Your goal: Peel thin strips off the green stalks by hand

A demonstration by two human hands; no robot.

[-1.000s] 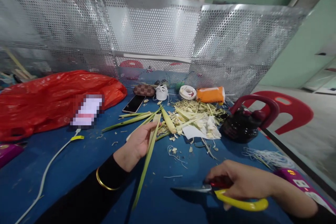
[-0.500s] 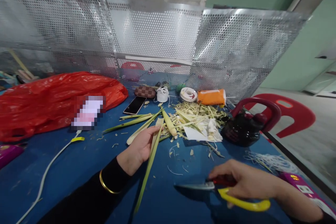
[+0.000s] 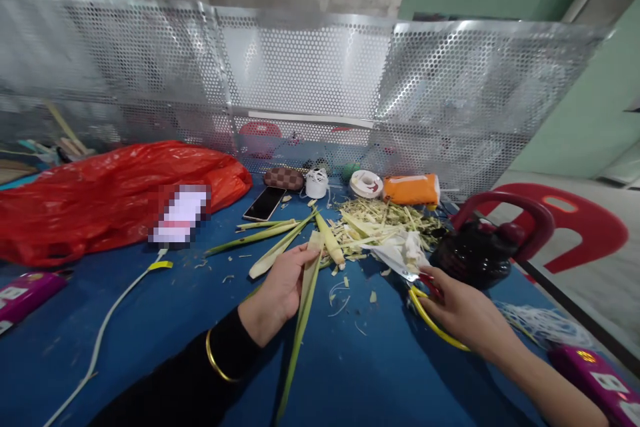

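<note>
My left hand (image 3: 281, 285) pinches a long pale-green husk leaf (image 3: 306, 303), whose narrow end trails down the blue table toward me. Closed round the red handle of a pair of scissors (image 3: 393, 259) is my right hand (image 3: 453, 303); the yellow handle hangs below it. The blades point left, over white crumpled paper (image 3: 413, 250) near a heap of shredded green scraps (image 3: 383, 217). Just beyond my left fingers lies a yellowish husked piece (image 3: 329, 240). More husk leaves (image 3: 283, 250) lie to its left.
A dark pot with a red handle (image 3: 473, 257) stands at right, before a red chair (image 3: 590, 220). Red plastic bag (image 3: 100, 203), phone (image 3: 265, 203), tape roll (image 3: 366, 184) and orange packet (image 3: 411, 189) line the back, by a perforated metal screen (image 3: 310, 60). White strings (image 3: 545, 323) lie at right.
My right hand has carried the scissors up and away from me, from the near table to beside the paper and scraps. My left hand still holds the husk leaf. The view has shifted slightly.
</note>
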